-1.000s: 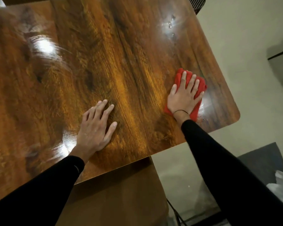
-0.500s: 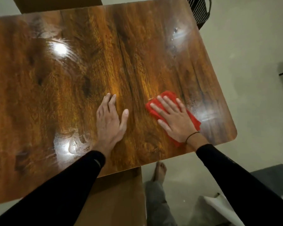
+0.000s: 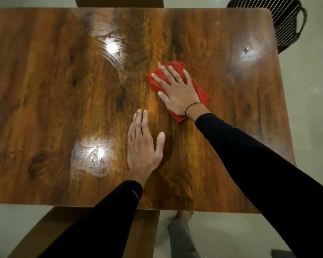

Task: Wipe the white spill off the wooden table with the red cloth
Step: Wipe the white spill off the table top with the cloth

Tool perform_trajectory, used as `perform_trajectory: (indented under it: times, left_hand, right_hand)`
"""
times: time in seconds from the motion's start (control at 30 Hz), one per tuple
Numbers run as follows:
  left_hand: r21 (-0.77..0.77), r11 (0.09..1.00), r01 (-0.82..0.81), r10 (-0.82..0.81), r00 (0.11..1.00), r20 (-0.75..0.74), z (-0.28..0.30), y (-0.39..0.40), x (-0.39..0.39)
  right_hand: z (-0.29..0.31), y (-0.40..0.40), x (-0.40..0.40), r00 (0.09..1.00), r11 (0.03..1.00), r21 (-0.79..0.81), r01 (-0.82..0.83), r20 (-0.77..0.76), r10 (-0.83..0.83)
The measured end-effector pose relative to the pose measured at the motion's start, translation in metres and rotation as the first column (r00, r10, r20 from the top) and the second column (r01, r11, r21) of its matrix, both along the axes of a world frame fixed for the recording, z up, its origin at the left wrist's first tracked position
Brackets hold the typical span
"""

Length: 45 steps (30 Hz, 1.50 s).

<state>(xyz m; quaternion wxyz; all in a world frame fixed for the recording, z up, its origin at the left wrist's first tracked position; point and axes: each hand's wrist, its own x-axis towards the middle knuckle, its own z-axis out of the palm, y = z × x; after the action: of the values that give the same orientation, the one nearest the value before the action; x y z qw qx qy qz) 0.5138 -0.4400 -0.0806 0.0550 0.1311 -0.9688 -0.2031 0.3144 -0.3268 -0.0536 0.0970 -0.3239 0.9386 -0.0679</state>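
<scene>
The glossy wooden table [image 3: 45, 81] fills most of the view. My right hand [image 3: 177, 90] lies flat with spread fingers on the red cloth [image 3: 200, 93], pressing it onto the middle of the tabletop. My left hand [image 3: 142, 146] rests flat on the bare wood just in front of the cloth, fingers straight and holding nothing. A whitish wet patch [image 3: 90, 159] shines to the left of my left hand. A second pale smear [image 3: 248, 53] sits near the far right corner.
A black mesh chair [image 3: 285, 21] stands past the far right corner. A brown chair or bench [image 3: 67, 224] is tucked under the near edge. My foot [image 3: 183, 216] shows on the pale floor below the table's front edge.
My right hand has slid the red cloth leftward from the near right edge toward the table's middle. The left hand stayed flat on the wood, and my view has shifted over the table.
</scene>
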Motion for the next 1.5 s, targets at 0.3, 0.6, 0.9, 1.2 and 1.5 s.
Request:
perform_trajectory:
  times: [0.3, 0.6, 0.9, 1.2, 1.5]
  left_hand:
    - [0.019, 0.999, -0.031, 0.031, 0.999, -0.012, 0.001, 0.001, -0.001]
    - [-0.021, 1.0, 0.01, -0.009, 0.998, 0.062, 0.006, 0.001, 0.001]
    - [-0.009, 1.0, -0.002, 0.002, 1.0, 0.031, 0.011, 0.004, 0.0]
    - [-0.007, 1.0, 0.016, -0.016, 1.0, -0.016, 0.007, 0.0, 0.001]
    - [0.011, 0.997, 0.081, -0.081, 0.996, -0.046, 0.005, -0.003, 0.002]
  right_hand:
    - [-0.01, 0.128, 0.07, 0.941, 0.941, 0.031, -0.336, -0.038, 0.337]
    - [-0.008, 0.167, 0.09, 0.645, 0.646, -0.013, 0.763, -0.025, -0.763]
    - [-0.012, 0.063, 0.182, 0.767, 0.765, -0.084, 0.639, -0.013, -0.642]
    - [-0.025, 0.18, 0.22, 0.979, 0.978, 0.039, -0.203, -0.031, 0.204]
    - [-0.008, 0.138, 0.162, 0.838, 0.84, -0.016, 0.543, -0.049, -0.543]
